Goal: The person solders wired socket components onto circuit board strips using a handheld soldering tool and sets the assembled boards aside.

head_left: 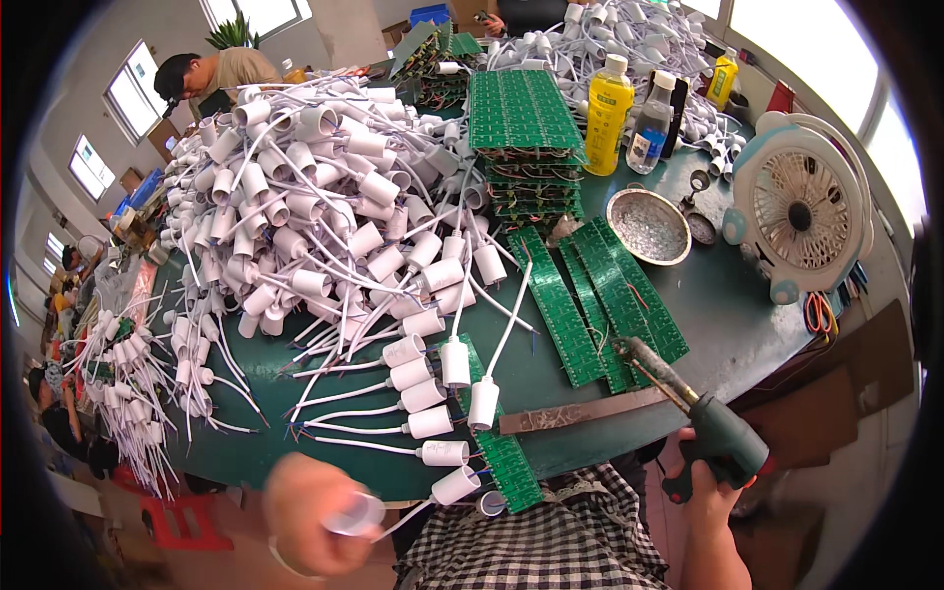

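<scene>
Smeared by motion near the table's front edge, my left hand (313,516) is closed round a white lamp socket (359,513), its open end facing right. My right hand (703,482) grips the handle of a dark green soldering gun (730,438), its tip pointing up and left over the boards. Between the hands lies a narrow green circuit board strip (511,470). Several white sockets with cords (429,423) line its left side, and some wire ends meet it. Another socket (484,401) lies across the strip, its cord running up the table.
A big heap of white corded sockets (324,206) covers the left of the table. Further green boards (556,315) lie at centre beside a brown strip (580,411). A board stack (526,108), yellow bottle (608,113), metal bowl (649,228) and fan (801,211) stand behind and right.
</scene>
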A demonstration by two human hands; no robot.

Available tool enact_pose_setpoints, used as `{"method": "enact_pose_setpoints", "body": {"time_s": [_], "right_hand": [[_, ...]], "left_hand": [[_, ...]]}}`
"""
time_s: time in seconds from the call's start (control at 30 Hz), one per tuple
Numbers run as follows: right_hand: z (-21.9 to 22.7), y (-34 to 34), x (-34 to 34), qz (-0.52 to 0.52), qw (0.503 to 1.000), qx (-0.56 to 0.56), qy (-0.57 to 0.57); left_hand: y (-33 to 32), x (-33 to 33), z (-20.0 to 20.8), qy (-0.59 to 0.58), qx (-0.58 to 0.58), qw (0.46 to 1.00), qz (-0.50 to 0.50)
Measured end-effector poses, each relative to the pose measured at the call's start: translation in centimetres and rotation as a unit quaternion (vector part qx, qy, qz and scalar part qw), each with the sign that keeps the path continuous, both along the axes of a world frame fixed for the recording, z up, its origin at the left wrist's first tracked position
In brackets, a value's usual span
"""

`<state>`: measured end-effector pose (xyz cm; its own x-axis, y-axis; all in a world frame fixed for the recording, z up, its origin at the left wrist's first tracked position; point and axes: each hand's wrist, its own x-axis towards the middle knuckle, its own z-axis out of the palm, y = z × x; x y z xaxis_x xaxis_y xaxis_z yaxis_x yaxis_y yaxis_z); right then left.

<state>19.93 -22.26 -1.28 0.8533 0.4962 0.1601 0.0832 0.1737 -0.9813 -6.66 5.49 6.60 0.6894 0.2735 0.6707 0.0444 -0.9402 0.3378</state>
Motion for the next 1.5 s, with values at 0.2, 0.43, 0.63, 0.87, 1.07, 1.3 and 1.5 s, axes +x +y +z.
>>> {"method": "enact_pose_setpoints", "body": {"time_s": [0.2,0.43,0.63,0.87,1.07,1.3,1.5], "right_hand": [[-0.5,-0.5,-1.0,0.095,0.994,-0.054,0.015],[-0.5,-2.3,-2.0,0.115,0.982,-0.144,-0.031],[0.4,-4.4,-3.5,0.187,0.963,-0.182,0.071],[0.2,-4.2,-4.2,0.207,0.947,-0.228,-0.095],[-0.3,-3.8,-4.6,0.22,0.955,-0.188,-0.065],[-0.2,-3.3,-4.8,0.231,0.954,-0.191,-0.024],[0.2,-2.9,-4.8,0.235,0.953,-0.188,-0.038]], "left_hand": [[-6.0,1.9,-6.0,0.255,-0.191,0.948,0.004],[-6.2,4.6,-7.3,0.212,-0.035,0.973,0.081],[-6.6,5.2,-7.8,0.21,-0.04,0.971,0.107],[-6.5,5.8,-7.5,0.201,-0.089,0.967,0.127],[-6.4,6.0,-7.7,0.196,-0.098,0.968,0.119],[-6.4,6.1,-7.6,0.196,-0.095,0.968,0.121],[-6.2,6.1,-7.7,0.204,-0.087,0.968,0.119]]}}
